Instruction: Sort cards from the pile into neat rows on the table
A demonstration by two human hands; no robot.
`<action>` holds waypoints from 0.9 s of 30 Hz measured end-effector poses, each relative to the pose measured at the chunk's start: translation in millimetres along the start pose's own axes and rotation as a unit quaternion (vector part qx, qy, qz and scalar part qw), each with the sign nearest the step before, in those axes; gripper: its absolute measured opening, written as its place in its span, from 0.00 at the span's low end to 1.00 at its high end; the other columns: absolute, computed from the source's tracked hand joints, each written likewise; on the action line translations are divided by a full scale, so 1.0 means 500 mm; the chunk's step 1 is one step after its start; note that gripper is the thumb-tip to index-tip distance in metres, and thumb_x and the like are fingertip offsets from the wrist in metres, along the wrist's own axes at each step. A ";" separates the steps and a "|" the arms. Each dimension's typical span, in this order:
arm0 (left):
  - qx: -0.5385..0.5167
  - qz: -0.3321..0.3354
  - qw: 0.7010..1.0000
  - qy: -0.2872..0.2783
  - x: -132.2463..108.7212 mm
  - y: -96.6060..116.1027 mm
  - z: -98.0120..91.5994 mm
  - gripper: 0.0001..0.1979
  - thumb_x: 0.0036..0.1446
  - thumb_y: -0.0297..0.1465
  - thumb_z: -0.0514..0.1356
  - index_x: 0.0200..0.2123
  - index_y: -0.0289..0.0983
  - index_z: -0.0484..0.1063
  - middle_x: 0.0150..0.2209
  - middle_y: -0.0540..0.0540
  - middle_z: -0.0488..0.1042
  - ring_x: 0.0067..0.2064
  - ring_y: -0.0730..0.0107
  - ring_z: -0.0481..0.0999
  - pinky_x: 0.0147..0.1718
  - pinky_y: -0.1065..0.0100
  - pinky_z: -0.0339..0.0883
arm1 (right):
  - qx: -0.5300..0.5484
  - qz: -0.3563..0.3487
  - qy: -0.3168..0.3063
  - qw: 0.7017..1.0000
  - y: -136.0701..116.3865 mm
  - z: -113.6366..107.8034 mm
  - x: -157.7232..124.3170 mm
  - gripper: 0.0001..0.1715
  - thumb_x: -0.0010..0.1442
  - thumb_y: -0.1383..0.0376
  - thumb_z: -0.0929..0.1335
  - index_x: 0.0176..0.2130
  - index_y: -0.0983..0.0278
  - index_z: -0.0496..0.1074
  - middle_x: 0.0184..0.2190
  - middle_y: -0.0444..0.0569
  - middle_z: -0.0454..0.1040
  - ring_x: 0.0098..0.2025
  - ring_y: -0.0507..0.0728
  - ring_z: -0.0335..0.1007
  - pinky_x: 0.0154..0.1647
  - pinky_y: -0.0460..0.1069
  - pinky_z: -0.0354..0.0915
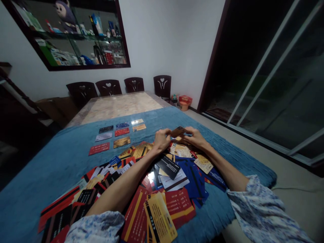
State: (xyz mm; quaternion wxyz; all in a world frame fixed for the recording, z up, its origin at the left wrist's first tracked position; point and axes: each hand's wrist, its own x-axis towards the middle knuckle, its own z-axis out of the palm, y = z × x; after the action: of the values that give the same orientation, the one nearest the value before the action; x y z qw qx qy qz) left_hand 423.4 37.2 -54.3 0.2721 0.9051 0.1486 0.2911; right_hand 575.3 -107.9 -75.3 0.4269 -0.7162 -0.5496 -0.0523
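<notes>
My left hand (162, 139) and my right hand (193, 136) both pinch one gold-brown card (178, 131), held just above a blue cloth (50, 168). Each hand grips one end of it. Below my forearms lies a big loose heap of plastic cards (157, 189) in red, blue, black, gold and white. Beyond the heap, several cards lie apart in neat rows, among them a red card (99, 148), a gold card (122, 142) and a dark card (106, 129).
The blue cloth covers the near part of a long marble-topped table (118, 104). Dark chairs (108, 87) stand at its far end. A wall cabinet (76, 37) holds boxes and bottles. Sliding glass doors (273, 84) are on the right, with small containers (184, 102) on the floor.
</notes>
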 end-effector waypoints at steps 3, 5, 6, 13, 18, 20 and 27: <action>0.001 0.003 1.000 -0.004 0.000 -0.004 0.003 0.13 0.56 0.21 0.56 0.37 0.37 0.80 0.39 0.46 0.82 0.42 0.65 0.78 0.47 0.66 0.69 | 0.026 0.018 0.016 0.999 0.002 0.004 0.002 0.12 0.56 0.56 0.68 0.34 0.61 0.76 0.35 0.49 0.78 0.40 0.59 0.71 0.44 0.54 0.65; 0.016 0.007 1.000 -0.008 0.000 -0.006 0.006 0.12 0.55 0.21 0.57 0.36 0.37 0.80 0.38 0.46 0.82 0.43 0.64 0.78 0.47 0.65 0.69 | 0.045 0.028 0.025 0.998 0.000 0.007 0.002 0.13 0.58 0.56 0.67 0.36 0.61 0.75 0.37 0.49 0.79 0.42 0.59 0.72 0.46 0.54 0.65; 0.023 0.008 1.000 -0.008 -0.001 -0.007 0.007 0.11 0.55 0.21 0.57 0.36 0.37 0.79 0.38 0.45 0.82 0.43 0.63 0.77 0.47 0.64 0.69 | 0.052 0.030 0.030 0.998 -0.002 0.009 0.002 0.13 0.59 0.56 0.66 0.37 0.62 0.74 0.38 0.48 0.79 0.41 0.59 0.72 0.46 0.54 0.66; 0.009 0.014 0.999 0.038 -0.001 -0.010 0.006 0.19 0.53 0.17 0.54 0.44 0.37 0.76 0.38 0.46 0.81 0.45 0.60 0.74 0.49 0.60 0.67 | -0.019 -0.017 0.084 0.996 -0.007 0.008 0.003 0.10 0.63 0.60 0.63 0.40 0.60 0.72 0.38 0.50 0.77 0.40 0.59 0.72 0.46 0.55 0.66; -0.013 0.021 0.997 0.069 -0.004 -0.008 0.001 0.24 0.50 0.15 0.52 0.49 0.37 0.73 0.38 0.46 0.80 0.46 0.61 0.72 0.50 0.61 0.66 | -0.106 -0.049 0.106 0.987 -0.005 0.008 0.002 0.12 0.65 0.63 0.62 0.41 0.60 0.75 0.37 0.53 0.78 0.41 0.62 0.68 0.45 0.57 0.63; -0.016 0.030 0.998 0.060 -0.006 -0.006 0.001 0.24 0.51 0.16 0.53 0.49 0.38 0.73 0.38 0.46 0.80 0.46 0.61 0.72 0.51 0.61 0.65 | -0.117 -0.060 0.092 0.987 -0.005 0.010 0.000 0.12 0.65 0.63 0.63 0.40 0.60 0.76 0.37 0.53 0.78 0.42 0.62 0.67 0.45 0.57 0.62; 0.029 0.062 0.997 -0.040 -0.012 0.003 0.003 0.22 0.54 0.21 0.56 0.52 0.40 0.73 0.41 0.46 0.79 0.46 0.60 0.70 0.50 0.59 0.65 | -0.123 -0.045 0.047 0.990 -0.009 0.015 -0.003 0.13 0.65 0.63 0.62 0.42 0.60 0.76 0.37 0.53 0.78 0.42 0.63 0.66 0.45 0.57 0.61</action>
State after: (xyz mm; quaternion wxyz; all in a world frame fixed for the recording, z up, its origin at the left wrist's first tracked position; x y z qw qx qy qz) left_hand 419.6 33.0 -57.3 0.2327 0.9309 0.0898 0.2669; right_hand 568.1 -104.0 -78.2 0.3582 -0.7345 -0.5500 -0.1722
